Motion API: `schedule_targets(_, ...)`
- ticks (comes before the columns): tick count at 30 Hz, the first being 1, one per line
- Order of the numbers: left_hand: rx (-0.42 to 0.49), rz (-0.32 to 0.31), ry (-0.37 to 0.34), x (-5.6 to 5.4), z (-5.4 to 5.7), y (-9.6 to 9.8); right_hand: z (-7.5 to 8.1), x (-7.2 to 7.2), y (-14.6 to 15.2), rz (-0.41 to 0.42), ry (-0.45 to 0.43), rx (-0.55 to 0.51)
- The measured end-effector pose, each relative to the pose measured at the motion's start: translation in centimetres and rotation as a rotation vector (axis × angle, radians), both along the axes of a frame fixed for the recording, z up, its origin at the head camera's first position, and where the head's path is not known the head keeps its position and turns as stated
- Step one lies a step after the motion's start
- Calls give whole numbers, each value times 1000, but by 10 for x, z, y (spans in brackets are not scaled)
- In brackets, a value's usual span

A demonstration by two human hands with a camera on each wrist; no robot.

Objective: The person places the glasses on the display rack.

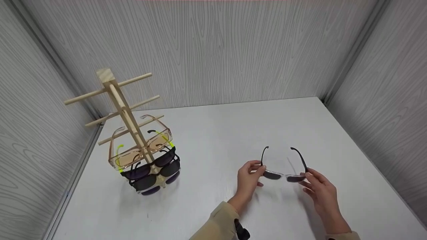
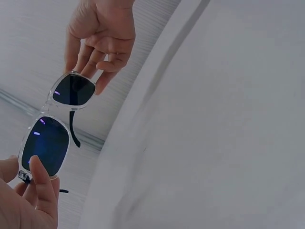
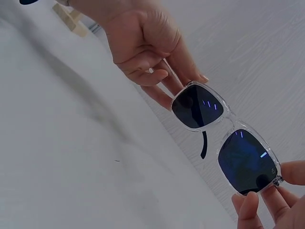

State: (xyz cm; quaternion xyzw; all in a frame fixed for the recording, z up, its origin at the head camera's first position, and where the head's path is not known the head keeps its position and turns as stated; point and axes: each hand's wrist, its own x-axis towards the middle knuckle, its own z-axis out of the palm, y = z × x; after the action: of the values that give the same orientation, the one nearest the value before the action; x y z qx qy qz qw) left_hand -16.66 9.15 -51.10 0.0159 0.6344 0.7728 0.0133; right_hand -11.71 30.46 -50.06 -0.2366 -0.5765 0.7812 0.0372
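A pair of sunglasses (image 1: 273, 175) with a clear frame, dark lenses and black temples is held between both hands, temples unfolded and pointing away from me. My left hand (image 1: 248, 178) pinches the left hinge corner between thumb and fingers. At the opposite corner, my right hand (image 1: 322, 191) does the same. Seen from the left wrist, the lenses of the sunglasses (image 2: 45, 145) show bluish reflections. The right wrist view has the same sunglasses (image 3: 198, 107) with the right fingers (image 3: 249, 207) at the lower lens edge. The glasses are raised off the white table.
A wooden display stand (image 1: 128, 120) with crossbars stands at the left. Its lower part carries clear beige glasses (image 1: 128, 158), black sunglasses (image 1: 136, 172) with yellow-green temples, and more dark pairs below. The white table (image 1: 213, 140) meets grey wood-grain panels (image 1: 213, 53) at the back and sides.
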Motion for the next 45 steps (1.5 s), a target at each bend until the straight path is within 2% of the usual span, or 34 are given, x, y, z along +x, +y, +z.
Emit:
schedule_targets(5, -20, 7, 27, 14, 20, -12, 2, 1, -5, 20, 11, -14)
schedule_targets(9, -37, 0, 47, 20, 25, -21, 4, 1, -9, 39, 13, -15)
schedule_targets(19, -47, 2, 61, 24, 26, -34, 6, -1, -19, 75, 72, -11)
schedule_targets(27, -75, 21, 91, 27, 31, -46, 8, -5, -27, 124, 79, 21)
schedule_targets(34, -72, 13, 114, 17, 9, -52, 13, -6, -34, 154, 122, 26)
schedule_targets(40, -76, 11, 132, 19, 15, -60, 18, -7, -39, 170, 131, 50)
schedule_targets(42, -84, 12, 143, 21, 20, -63, 19, -8, -42, 166, 125, 51)
schedule_targets(45, -92, 18, 167, 27, 32, -68, 22, -9, -45, 174, 127, 57)
